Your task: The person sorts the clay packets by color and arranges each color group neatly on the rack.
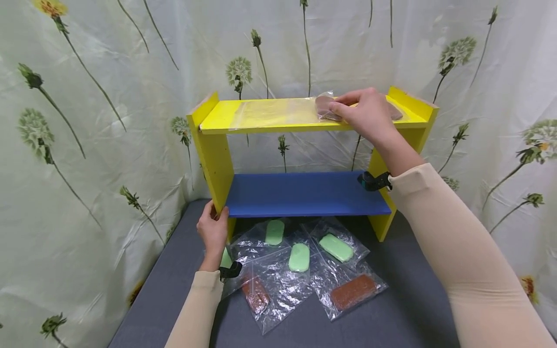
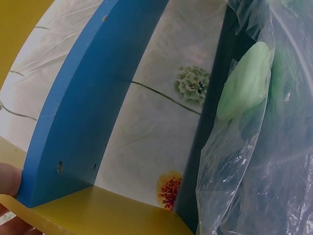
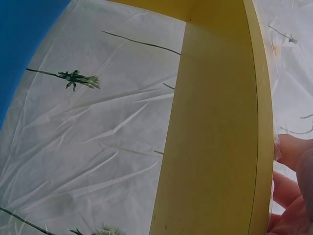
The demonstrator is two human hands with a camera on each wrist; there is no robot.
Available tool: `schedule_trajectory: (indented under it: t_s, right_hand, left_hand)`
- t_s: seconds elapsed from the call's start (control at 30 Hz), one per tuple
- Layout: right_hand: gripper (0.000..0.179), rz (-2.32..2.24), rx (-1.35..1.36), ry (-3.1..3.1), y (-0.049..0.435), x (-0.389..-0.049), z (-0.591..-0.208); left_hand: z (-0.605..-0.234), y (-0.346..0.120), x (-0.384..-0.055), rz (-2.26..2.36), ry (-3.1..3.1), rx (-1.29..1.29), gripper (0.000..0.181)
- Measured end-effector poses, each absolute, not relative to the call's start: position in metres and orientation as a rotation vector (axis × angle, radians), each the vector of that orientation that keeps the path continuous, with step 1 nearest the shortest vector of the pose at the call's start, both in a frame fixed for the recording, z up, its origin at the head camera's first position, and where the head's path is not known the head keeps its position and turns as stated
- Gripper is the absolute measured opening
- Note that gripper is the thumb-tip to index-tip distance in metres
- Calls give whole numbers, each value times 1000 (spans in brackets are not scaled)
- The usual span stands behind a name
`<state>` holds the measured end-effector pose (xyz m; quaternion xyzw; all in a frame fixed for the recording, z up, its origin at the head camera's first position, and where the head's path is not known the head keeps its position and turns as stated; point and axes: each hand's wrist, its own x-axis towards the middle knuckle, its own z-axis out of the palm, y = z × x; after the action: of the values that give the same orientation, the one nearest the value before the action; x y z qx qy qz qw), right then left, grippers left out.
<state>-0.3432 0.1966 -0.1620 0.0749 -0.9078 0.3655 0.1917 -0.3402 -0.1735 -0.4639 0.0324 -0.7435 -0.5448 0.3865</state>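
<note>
A small shelf unit has yellow sides (image 1: 213,164), a yellow top board (image 1: 265,112) and a blue lower board (image 1: 304,193). My left hand (image 1: 213,234) grips the left side panel at the blue board's height, thumb (image 2: 9,180) against the board's corner and fingers outside the panel. On the top board, my right hand (image 1: 370,116) pinches a clear plastic bag with a brownish-pink, soap-like bar (image 1: 323,105) inside. Another brownish bar (image 1: 395,112) shows partly behind that hand. In the right wrist view, the fingers (image 3: 288,188) are at the board's edge; the bag is mostly hidden.
Below the shelf, clear bags with green bars (image 1: 299,257) and reddish-brown bars (image 1: 353,292) lie overlapping on the dark grey table (image 1: 174,290). A clear bag (image 1: 274,113) lies flat on the top board's left part. A flower-patterned curtain (image 1: 109,145) hangs behind.
</note>
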Motion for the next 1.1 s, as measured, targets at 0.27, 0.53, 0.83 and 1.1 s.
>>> schedule_trajectory:
  t_s: [0.27, 0.53, 0.83, 1.1]
  right_hand:
    - [53, 1008, 226, -2543, 200, -343, -161]
    - [43, 1053, 250, -2482, 203, -340, -164]
    - [37, 1028, 315, -2331, 215, -318, -175]
    - [28, 946, 453, -2193, 219, -294, -195]
  left_hand:
    - [-461, -172, -342, -1394, -1902, 89, 37]
    - [-462, -172, -341, -1412, -1869, 75, 35]
    - [-462, -173, -338, -1400, -1906, 75, 36]
    - [-462, -174, -335, -1410, -1900, 89, 35]
